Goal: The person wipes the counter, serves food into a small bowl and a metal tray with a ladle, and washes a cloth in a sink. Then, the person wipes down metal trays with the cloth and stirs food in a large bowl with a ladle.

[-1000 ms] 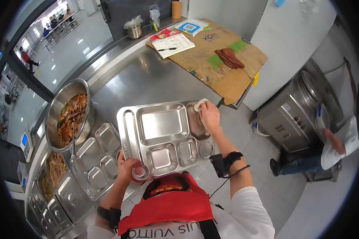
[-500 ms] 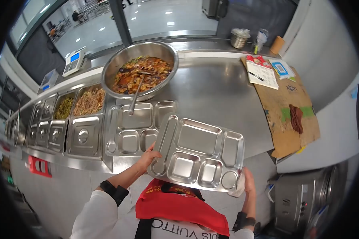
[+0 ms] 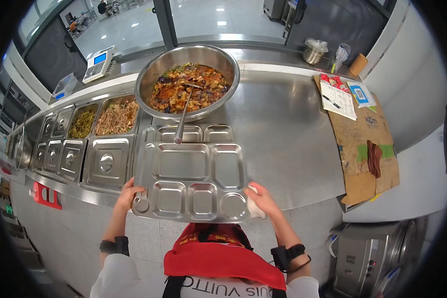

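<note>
A steel compartment tray (image 3: 189,182) lies level in front of me, over the counter's front edge. My left hand (image 3: 128,194) grips its left edge, thumb on top near the spoon-shaped slot. At the right edge, my right hand (image 3: 264,197) holds the tray with a white cloth (image 3: 255,205) bunched under the fingers. Behind it, a second steel tray (image 3: 218,133) on the counter is partly covered by the held one; I cannot tell whether they touch. A ladle (image 3: 185,116) rests in a large steel bowl (image 3: 233,69) of saucy stew (image 3: 193,89), its handle reaching over the trays.
Lidded steel pans (image 3: 107,163) and open pans of chopped food (image 3: 116,118) line the left. On the right, cardboard (image 3: 357,134) bears a notepad (image 3: 337,99) and a dark red cloth (image 3: 374,159). A scale (image 3: 98,64) stands at the back left.
Both hands have moved the tray left and forward, over the other tray. It was tilted and turned; now it lies level and squarer to the counter.
</note>
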A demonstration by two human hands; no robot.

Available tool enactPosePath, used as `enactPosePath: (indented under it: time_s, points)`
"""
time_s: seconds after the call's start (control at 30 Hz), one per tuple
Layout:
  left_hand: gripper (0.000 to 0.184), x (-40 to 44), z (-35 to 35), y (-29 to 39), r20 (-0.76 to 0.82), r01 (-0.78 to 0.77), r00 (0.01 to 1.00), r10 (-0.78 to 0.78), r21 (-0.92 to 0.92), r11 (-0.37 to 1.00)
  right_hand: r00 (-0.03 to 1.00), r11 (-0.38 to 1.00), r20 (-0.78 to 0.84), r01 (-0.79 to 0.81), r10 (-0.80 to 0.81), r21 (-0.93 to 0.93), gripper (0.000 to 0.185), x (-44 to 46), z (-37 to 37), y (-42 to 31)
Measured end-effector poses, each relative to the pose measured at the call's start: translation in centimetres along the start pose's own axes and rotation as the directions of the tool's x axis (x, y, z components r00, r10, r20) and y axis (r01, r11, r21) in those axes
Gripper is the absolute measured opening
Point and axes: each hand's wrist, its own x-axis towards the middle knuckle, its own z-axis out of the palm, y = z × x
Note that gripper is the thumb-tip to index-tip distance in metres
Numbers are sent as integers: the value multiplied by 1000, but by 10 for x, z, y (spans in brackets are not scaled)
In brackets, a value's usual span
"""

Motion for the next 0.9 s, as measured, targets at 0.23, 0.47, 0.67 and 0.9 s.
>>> enactPosePath:
  time_s: [0.23, 0.47, 0.67, 0.9]
  points:
    - [35, 15, -20, 5, -57, -8, 998, 5, -46, 999, 998, 999, 61, -27, 29, -39, 31, 42, 23, 3]
    - [27, 63, -29, 10, -202, -47, 959, 197, 572, 819, 973, 961, -232, -54, -11, -273, 32, 41, 26, -23]
    - [32, 62, -27, 11, 19, -53, 651, 759, 998, 20, 941, 989, -333, 10, -60, -150, 31, 33, 8, 8]
    - [28, 52, 7, 24, -303, 116, 934, 188, 757, 644, 990, 920, -110, -127, 92, -371, 59, 29, 18, 2]
